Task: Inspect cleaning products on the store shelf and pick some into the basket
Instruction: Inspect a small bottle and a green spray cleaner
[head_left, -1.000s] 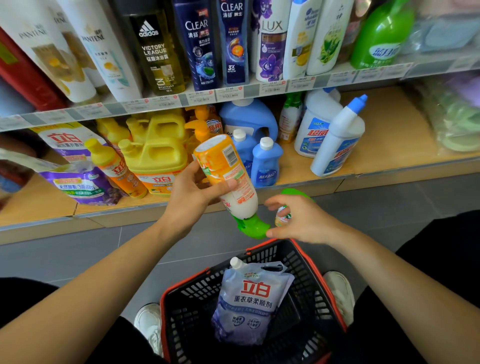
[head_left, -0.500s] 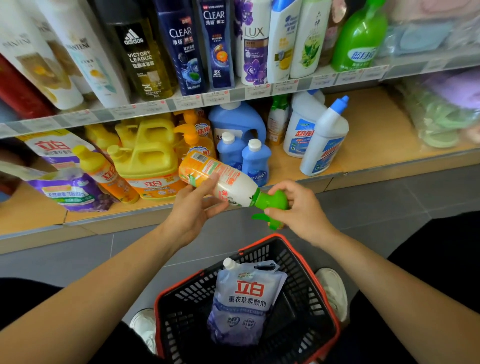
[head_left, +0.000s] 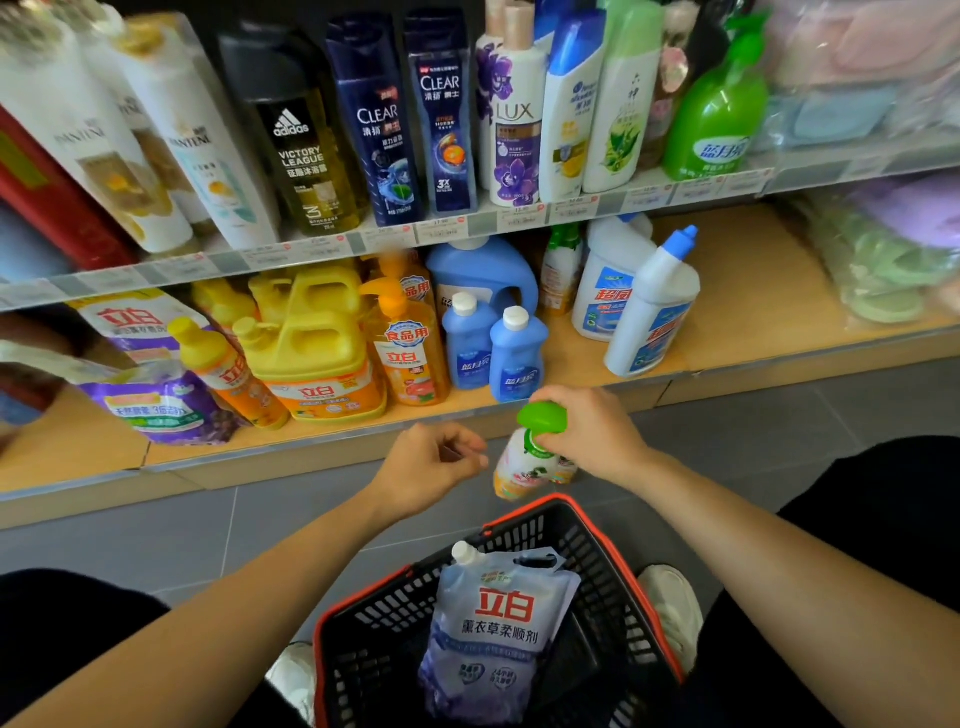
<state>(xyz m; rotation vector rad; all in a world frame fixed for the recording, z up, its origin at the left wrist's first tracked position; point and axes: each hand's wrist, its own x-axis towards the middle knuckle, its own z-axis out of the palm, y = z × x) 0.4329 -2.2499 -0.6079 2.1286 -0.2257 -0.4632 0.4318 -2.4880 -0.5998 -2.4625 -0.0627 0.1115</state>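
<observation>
My right hand (head_left: 589, 434) grips the green pump top of a white and orange spray bottle (head_left: 530, 462), which hangs upright just above the far rim of the basket. My left hand (head_left: 434, 462) is beside the bottle on its left, apart from it, fingers loosely curled around nothing. The black basket with a red rim (head_left: 649, 597) stands on the floor between my feet. A pale purple refill pouch (head_left: 498, 629) with red characters lies inside it.
The lower wooden shelf (head_left: 748, 291) holds yellow detergent jugs (head_left: 311, 353), an orange pump bottle (head_left: 410, 353), small blue bottles (head_left: 514, 353), white toilet cleaner bottles (head_left: 649, 312) and purple pouches (head_left: 156, 405). Shampoo bottles line the upper shelf. Grey tiled floor lies below.
The bottle has swung from lying sideways between both hands to hanging upright from my right hand. My left hand has let go of it and drawn slightly back.
</observation>
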